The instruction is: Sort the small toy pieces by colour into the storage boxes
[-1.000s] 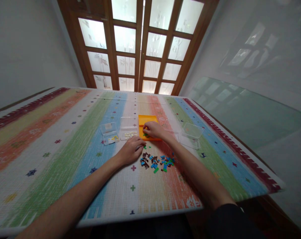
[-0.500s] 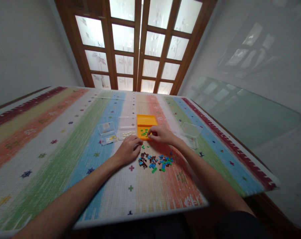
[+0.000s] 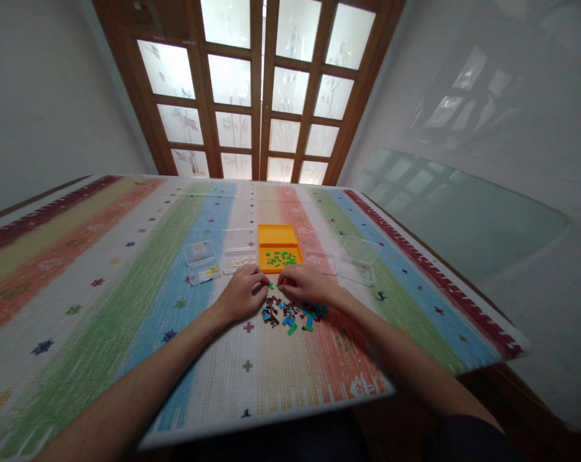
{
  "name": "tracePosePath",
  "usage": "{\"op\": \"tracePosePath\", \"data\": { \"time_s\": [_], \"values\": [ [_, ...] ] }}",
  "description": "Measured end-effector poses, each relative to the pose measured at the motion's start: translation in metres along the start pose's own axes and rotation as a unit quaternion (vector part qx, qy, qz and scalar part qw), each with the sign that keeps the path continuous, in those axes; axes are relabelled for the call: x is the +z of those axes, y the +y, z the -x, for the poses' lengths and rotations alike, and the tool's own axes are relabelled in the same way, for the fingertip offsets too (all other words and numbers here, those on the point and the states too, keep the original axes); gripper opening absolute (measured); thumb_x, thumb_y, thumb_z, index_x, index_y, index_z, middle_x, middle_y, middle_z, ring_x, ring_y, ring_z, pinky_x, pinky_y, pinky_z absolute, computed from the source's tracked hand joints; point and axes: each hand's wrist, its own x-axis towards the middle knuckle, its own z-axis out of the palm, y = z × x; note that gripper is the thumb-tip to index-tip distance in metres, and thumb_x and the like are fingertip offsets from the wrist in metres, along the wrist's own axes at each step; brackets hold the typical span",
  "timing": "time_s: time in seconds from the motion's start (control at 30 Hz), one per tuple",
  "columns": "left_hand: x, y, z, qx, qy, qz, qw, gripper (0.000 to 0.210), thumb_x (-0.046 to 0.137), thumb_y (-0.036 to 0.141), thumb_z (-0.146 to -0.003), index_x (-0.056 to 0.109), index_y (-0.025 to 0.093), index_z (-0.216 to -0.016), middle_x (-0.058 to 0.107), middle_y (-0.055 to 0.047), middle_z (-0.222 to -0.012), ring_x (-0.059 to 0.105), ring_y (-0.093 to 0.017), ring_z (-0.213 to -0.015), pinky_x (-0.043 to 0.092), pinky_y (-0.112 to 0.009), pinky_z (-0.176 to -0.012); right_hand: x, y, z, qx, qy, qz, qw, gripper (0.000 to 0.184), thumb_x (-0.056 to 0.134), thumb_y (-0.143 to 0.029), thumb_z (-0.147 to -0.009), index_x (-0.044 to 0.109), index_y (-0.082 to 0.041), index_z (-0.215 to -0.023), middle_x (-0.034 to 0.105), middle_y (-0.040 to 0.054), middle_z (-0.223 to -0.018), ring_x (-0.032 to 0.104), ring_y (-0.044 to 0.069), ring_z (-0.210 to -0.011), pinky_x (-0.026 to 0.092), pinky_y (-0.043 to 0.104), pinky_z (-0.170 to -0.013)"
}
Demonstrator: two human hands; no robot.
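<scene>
box (image 3: 277,235) plain orange | its bricks (image 3: 281,258) green | pile (image 3: 289,313) mixed brown, blue, green | left case (image 3: 200,263) clear, yellow pieces (image 3: 212,271) | next case (image 3: 239,250) clear, cream pieces (image 3: 244,262) | cloth (image 3: 233,385) striped maroon, yellow, orange, white, green, blue, with stars and crosses | door (image 3: 256,128) brown, panes (image 3: 229,80) pale with plant motifs | walls (image 3: 35,83) greyish white | sleeve (image 3: 463,439) dark

No text, label, brand or number can be read.

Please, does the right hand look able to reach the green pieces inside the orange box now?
Likely yes: the right hand is near the orange box, its lid open, and nothing covers the green pieces.
</scene>
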Motion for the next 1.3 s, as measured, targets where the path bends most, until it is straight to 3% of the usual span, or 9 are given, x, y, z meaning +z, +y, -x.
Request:
{"op": "tracePosePath", "data": {
  "time_s": [0.37,0.67,1.1,1.3],
  "values": [
    [0.0004,0.0009,0.0000,0.009,-0.009,0.004,1.000,0.010,0.061,0.016,-0.086,0.070,0.019,-0.084,0.063,-0.006,-0.087,0.061,-0.023,-0.088,0.050,-0.041,-0.086,0.0018,-0.0027,-0.0007,0.012,0.004,0.000,1.000,0.008,0.064,-0.013,-0.084,0.072,-0.015,-0.083,0.066,0.0015,-0.073,0.053,0.013,-0.067,0.035,0.024,-0.063],
    [0.0008,-0.0015,-0.0002,0.015,-0.008,0.003,1.000,0.011,0.061,0.019,-0.090,0.070,0.020,-0.084,0.064,-0.005,-0.087,0.061,-0.023,-0.088,0.049,-0.040,-0.085,0.0039,0.0001,-0.0003,-0.001,0.011,-0.010,1.000,0.017,0.063,-0.009,-0.082,0.072,-0.016,-0.094,0.069,0.0029,-0.081,0.058,0.015,-0.073,0.040,0.025,-0.069],
    [0.0020,-0.0037,-0.0003,0.005,-0.023,-0.008,1.000,0.017,0.057,0.021,-0.094,0.072,0.019,-0.088,0.065,-0.007,-0.089,0.060,-0.024,-0.089,0.050,-0.041,-0.086,0.0066,0.0011,-0.0005,-0.028,0.026,-0.033,0.999,0.015,0.063,-0.008,-0.084,0.074,-0.016,-0.091,0.069,0.0031,-0.081,0.058,0.014,-0.073,0.041,0.024,-0.069],
    [0.0020,-0.0039,-0.0003,0.011,-0.022,-0.008,1.000,0.017,0.056,0.020,-0.095,0.073,0.020,-0.090,0.065,-0.006,-0.089,0.061,-0.023,-0.089,0.050,-0.040,-0.085,0.0078,0.0021,-0.0003,-0.008,0.047,-0.033,0.998,0.009,0.065,-0.012,-0.087,0.072,-0.015,-0.092,0.066,0.0033,-0.081,0.057,0.014,-0.073,0.040,0.024,-0.069]
  ]
}}
